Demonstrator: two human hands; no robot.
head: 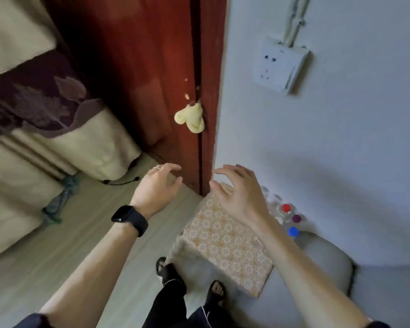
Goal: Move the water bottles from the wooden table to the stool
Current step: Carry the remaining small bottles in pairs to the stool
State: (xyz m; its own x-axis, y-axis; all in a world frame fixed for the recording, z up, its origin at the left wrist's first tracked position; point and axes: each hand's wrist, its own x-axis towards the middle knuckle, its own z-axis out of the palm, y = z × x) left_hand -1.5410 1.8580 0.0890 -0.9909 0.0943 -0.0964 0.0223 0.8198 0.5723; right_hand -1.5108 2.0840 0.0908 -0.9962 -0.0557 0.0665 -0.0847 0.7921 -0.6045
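Both hands empty, fingers loosely spread: left hand (158, 188) left of patterned top (223, 242), right hand (239, 192) over it. Water bottles (286, 207) just right of it. Clear plastic, probably squishy and slick, so grab mid-body under cap.

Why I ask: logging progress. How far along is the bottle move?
Done: nothing I can confirm. In hand: nothing; the left hand and right hand hover open and empty. Left: seemingly all the bottles, with red, purple and blue caps, clustered by the wall beside the floral-covered top; what they stand on is hidden.
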